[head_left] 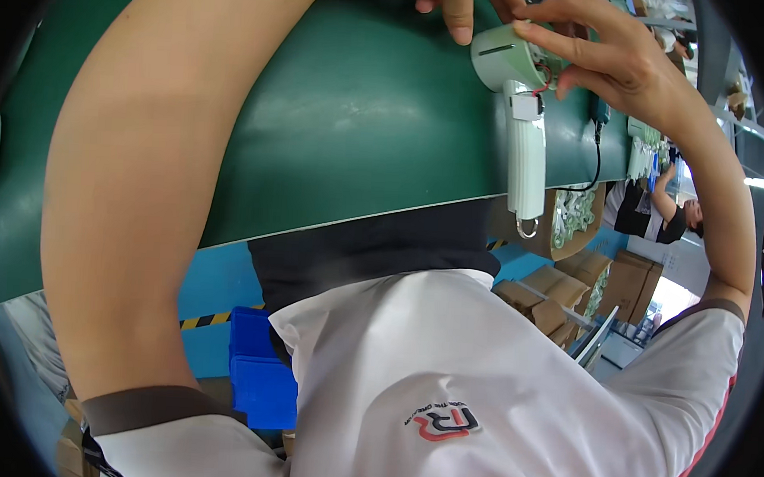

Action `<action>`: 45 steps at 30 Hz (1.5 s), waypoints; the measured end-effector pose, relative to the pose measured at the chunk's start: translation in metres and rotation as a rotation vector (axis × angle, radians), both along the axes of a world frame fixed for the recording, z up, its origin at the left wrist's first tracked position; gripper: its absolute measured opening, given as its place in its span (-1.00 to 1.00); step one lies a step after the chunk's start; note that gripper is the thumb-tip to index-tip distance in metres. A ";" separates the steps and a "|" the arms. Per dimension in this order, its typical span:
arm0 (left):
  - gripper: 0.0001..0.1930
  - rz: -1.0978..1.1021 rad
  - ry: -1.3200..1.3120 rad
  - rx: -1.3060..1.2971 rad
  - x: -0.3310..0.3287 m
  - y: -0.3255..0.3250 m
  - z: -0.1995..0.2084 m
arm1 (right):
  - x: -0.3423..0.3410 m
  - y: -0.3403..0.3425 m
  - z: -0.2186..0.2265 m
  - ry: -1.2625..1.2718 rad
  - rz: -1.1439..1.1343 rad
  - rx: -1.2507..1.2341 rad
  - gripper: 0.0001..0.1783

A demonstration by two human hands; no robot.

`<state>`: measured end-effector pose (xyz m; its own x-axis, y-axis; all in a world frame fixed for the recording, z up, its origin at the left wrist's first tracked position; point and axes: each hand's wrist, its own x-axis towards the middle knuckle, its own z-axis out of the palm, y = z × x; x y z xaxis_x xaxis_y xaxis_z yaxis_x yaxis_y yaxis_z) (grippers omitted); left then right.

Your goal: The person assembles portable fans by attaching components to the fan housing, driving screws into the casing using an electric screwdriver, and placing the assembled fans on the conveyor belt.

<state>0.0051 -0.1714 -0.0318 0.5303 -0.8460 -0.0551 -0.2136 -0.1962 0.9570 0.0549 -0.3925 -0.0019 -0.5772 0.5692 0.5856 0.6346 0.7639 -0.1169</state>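
Note:
A white handheld device (526,151) with a rounded head and a ribbed handle, like a small handheld fan, is at the near edge of the green table (362,125). Its handle points toward me and ends in a metal ring. Red wires (543,77) show at the uncovered side of the head. My right hand (603,51) grips the head, forefinger on its rim and thumb close to the wires. At the upper border my left hand (455,2) is bent in, one fingertip beside the head; the rest is cut off, and what it grasps is hidden.
A black cable (597,159) runs over the table's right side from a dark tool (600,109). More pale parts (641,157) lie farther right. Below the edge stand a carton of parts (571,218), cardboard boxes (561,287) and a blue bin (262,379). Another person (660,210) is at right.

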 end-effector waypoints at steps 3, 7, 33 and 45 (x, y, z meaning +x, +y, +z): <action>-0.25 0.001 -0.067 0.058 -0.008 0.008 0.004 | -0.048 -0.001 0.064 -0.333 -0.488 -0.595 -0.31; -0.33 0.086 -0.093 -0.011 -0.019 -0.002 -0.002 | -0.069 -0.009 0.079 -0.430 -0.844 -0.930 -0.15; -0.49 -0.079 -0.220 -0.098 0.008 -0.018 -0.001 | -0.107 -0.002 0.081 -0.009 -1.388 -0.995 -0.31; -0.53 -0.119 -0.323 0.037 0.005 -0.021 -0.001 | -0.119 0.015 0.080 0.086 -1.550 -1.221 -0.26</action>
